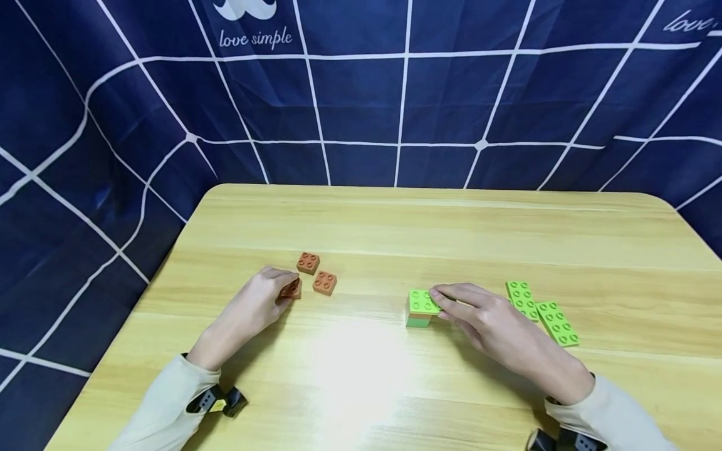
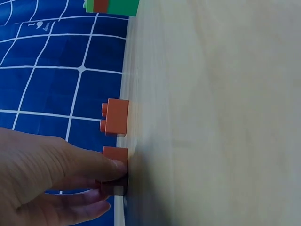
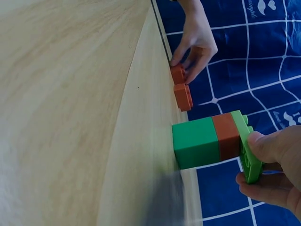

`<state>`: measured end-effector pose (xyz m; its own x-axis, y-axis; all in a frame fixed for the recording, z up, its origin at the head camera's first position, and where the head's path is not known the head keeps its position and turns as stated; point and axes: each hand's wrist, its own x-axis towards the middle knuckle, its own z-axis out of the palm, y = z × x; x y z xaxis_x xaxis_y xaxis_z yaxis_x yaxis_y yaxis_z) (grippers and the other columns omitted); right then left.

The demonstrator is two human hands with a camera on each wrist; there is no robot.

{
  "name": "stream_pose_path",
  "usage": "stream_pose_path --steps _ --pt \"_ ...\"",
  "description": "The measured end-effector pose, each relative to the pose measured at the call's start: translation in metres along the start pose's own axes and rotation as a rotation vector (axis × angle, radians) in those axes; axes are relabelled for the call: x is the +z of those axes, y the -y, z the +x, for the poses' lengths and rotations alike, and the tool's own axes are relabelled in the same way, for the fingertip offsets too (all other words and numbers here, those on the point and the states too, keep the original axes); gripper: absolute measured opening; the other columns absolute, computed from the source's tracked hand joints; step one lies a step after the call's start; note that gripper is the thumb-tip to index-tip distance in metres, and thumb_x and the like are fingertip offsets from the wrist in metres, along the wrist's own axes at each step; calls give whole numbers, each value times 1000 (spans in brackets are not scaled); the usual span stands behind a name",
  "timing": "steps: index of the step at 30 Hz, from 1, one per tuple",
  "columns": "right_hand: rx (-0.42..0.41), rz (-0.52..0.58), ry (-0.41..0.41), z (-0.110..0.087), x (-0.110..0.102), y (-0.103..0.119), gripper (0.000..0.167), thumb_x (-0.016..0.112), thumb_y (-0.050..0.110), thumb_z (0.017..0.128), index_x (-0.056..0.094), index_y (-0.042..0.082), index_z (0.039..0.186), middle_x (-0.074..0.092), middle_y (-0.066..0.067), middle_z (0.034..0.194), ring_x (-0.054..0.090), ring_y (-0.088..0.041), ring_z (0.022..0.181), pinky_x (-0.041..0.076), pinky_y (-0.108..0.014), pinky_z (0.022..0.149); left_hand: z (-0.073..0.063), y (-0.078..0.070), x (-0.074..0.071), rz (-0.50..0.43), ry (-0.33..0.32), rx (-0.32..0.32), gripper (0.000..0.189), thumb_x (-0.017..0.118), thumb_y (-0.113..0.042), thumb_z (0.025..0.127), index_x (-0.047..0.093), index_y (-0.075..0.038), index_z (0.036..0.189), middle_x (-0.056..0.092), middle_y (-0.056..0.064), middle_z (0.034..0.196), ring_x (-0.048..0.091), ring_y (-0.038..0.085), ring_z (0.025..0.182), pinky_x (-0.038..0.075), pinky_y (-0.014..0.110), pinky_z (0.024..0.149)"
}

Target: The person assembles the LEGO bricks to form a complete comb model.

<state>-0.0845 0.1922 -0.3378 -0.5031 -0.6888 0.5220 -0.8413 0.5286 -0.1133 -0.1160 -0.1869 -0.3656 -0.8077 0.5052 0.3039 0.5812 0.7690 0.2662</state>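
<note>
My left hand (image 1: 254,308) pinches a reddish-brown toy building brick (image 1: 292,289) between thumb and fingers, low at the tabletop. Two similar brown bricks (image 1: 308,262) lie just beyond it. On the right, a small stack has a green block (image 3: 195,143) at the bottom, a brown brick (image 3: 226,136) above it and a lime-green flat brick (image 3: 245,146) on top. My right hand (image 1: 499,322) grips the lime-green brick by its overhanging end, thumb on one side and fingers on the other. The fingers hide part of its studs in the head view.
Two more lime-green flat bricks (image 1: 557,324) lie on the wooden table (image 1: 440,225) to the right of the right hand. A dark blue cloth (image 1: 361,100) with white lines hangs behind the table and along its left side.
</note>
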Motion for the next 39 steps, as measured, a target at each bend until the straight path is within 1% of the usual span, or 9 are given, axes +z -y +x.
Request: stream_pose_path --steps 7,10,15,19,22,25,33,36,39 --pt "32 9 39 1 0 2 57 27 36 105 67 -3 116 67 -16 114 66 -30 101 58 -41 82 -3 -3 -2 -5 -35 6 38 78 7 72 65 10 108 70 20 98 65 36 92 58 45 83" --pt "37 15 53 1 1 2 58 26 36 105 65 -4 119 66 -17 116 65 -31 103 58 -42 84 -2 -12 -7 -8 -38 17 44 79 4 73 62 11 114 69 20 99 65 36 92 58 44 83" --pt "38 25 43 0 1 0 57 27 36 105 63 -6 120 66 -18 116 65 -32 102 58 -42 84 7 -33 -18 -28 -67 77 50 77 3 77 57 10 122 68 21 104 65 34 97 58 40 84" --pt "76 24 35 -1 0 -2 51 39 37 104 61 -5 123 66 -18 116 65 -32 103 57 -43 85 14 -48 -23 -50 -68 111 45 76 2 79 58 9 119 68 20 105 67 32 97 59 38 83" --pt "105 24 30 -1 -1 -3 47 49 35 101 60 -4 125 66 -17 117 65 -32 103 57 -44 86 19 -57 -23 -71 -62 133 37 76 0 80 60 6 113 68 14 100 67 26 92 59 34 79" --pt "106 30 25 -2 -2 -3 46 51 34 100 61 -4 124 66 -17 117 65 -32 103 57 -44 86 26 -66 -24 -104 -56 162 29 75 -2 82 62 2 107 66 8 95 66 20 87 59 29 76" --pt "120 35 39 -4 -3 -3 39 61 26 94 64 -4 119 67 -17 114 65 -31 102 57 -43 86 42 -82 -20 -122 -73 233 38 75 -3 82 63 7 117 67 20 114 65 30 105 55 33 91" --pt "120 35 40 -3 -3 -3 39 61 26 95 64 -4 119 67 -17 113 65 -31 102 57 -43 85 46 -86 -19 -127 -83 263 38 74 -3 83 64 7 117 67 19 114 65 29 106 55 32 91" --pt "110 26 33 -3 -3 -4 42 56 31 98 65 -4 118 68 -17 112 66 -31 101 58 -43 84 49 -90 -17 -131 -86 282 38 75 -3 83 64 7 117 67 18 114 66 28 105 55 30 92"
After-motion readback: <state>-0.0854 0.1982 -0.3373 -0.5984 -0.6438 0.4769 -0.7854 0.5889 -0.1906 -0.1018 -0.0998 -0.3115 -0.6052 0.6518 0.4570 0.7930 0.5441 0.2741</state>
